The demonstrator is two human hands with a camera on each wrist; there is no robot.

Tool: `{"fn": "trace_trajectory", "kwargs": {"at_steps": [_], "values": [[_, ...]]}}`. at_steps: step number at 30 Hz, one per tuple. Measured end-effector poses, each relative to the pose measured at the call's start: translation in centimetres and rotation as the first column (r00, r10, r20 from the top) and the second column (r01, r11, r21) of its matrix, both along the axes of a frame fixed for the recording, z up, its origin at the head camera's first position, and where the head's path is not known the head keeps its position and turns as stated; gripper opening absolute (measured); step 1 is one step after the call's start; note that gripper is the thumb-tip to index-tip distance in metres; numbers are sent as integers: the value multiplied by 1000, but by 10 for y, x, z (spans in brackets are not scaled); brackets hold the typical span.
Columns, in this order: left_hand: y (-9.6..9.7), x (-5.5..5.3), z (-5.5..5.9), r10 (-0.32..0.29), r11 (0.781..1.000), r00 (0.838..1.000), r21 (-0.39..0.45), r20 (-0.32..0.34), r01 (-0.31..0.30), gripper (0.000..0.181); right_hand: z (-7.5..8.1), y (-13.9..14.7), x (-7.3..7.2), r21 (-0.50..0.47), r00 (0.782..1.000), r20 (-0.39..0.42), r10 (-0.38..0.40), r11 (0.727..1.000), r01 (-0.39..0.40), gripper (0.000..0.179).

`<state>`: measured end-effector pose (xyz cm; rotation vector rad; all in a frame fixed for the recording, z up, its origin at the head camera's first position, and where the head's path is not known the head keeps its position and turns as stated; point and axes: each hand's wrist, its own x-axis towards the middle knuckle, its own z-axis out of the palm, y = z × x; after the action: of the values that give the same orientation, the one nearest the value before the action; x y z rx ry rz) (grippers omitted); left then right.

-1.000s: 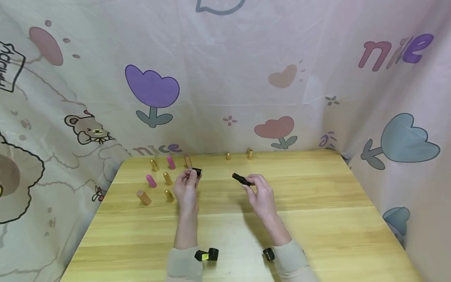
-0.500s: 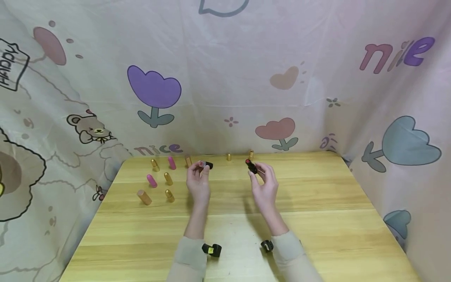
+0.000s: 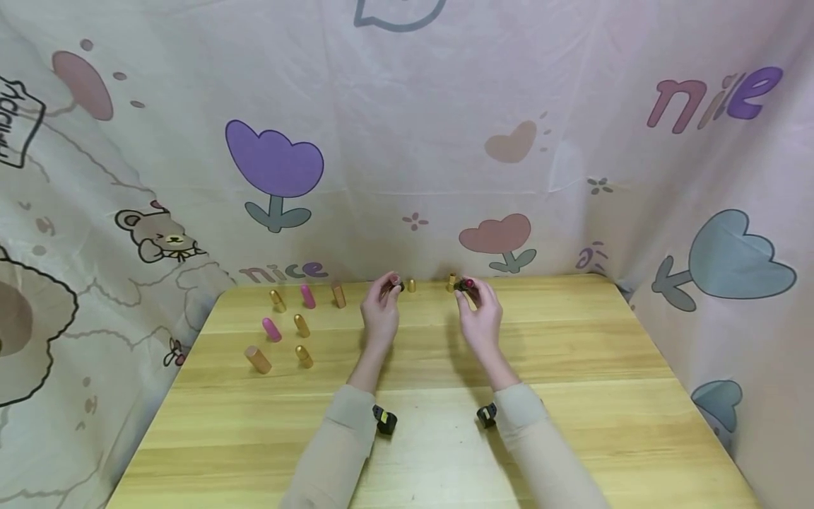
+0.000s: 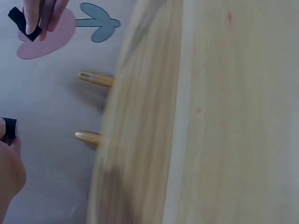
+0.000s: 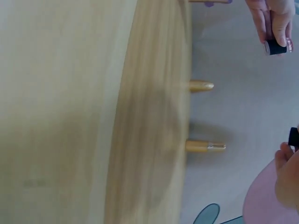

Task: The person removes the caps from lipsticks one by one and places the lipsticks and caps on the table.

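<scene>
My left hand (image 3: 381, 311) pinches a short black lipstick cap (image 5: 276, 47) with a pale, reddish end; in the head view the fingers mostly hide it. Between the fingertips of my right hand (image 3: 481, 311) is a black lipstick tube (image 3: 463, 285) with a red spot at its end. The two hands are apart, raised near the table's far edge. Beyond them on that edge stand a gold bullet-shaped lipstick cap (image 3: 412, 285), beside the left fingertips, and a gold lipstick tube (image 3: 452, 281), partly overlapped by the black one.
On the left of the wooden table (image 3: 572, 396) several lipsticks stand upright, among them a pink one (image 3: 308, 296), a second pink one (image 3: 271, 329), a gold one (image 3: 304, 356) and a tan one (image 3: 258, 359). A printed curtain (image 3: 381, 141) hangs right behind the far edge.
Both hands have moved away toward the far edge, the left also rightward, closer to the right hand. The black lipstick tube has turned from pointing left, its red end now showing on the right.
</scene>
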<state>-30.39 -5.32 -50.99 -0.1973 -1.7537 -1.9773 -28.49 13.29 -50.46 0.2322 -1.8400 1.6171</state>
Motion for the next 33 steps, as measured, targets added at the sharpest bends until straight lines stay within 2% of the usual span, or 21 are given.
{"fn": "trace_trajectory", "kwargs": {"at_steps": [3, 6, 9, 13, 18, 22, 30, 33], "values": [[3, -9, -4, -11, 996, 998, -84, 70, 17, 34, -3, 6, -11, 40, 997, 79, -3, 999, 0, 32], [5, -18, -9, -14, 986, 992, -162, 129, 35, 35, -4, 11, -20, 115, 983, 180, -23, 993, 2, 31], [5, -24, -14, -6, 976, 985, -212, 174, 43, 34, -5, 16, -27, 209, 957, 289, -38, 978, -24, 31], [6, -31, -22, -9, 972, 972, -225, 236, 63, 29, -11, 19, -35, 308, 916, 397, -52, 948, -79, 29], [10, -36, -26, -1, 956, 951, -280, 308, 92, 21, -18, 22, -43, 350, 868, 492, -64, 928, -130, 30], [14, -39, -26, 23, 939, 939, -329, 342, 97, 20, -23, 24, -48, 350, 835, 548, -58, 922, -166, 33], [18, -43, -29, 86, 906, 899, -409, 429, 109, 19, -31, 25, -59, 412, 815, 571, -99, 893, -180, 34], [18, -43, -30, 101, 898, 889, -426, 447, 112, 18, -31, 25, -61, 431, 804, 583, -113, 882, -189, 34]]}}
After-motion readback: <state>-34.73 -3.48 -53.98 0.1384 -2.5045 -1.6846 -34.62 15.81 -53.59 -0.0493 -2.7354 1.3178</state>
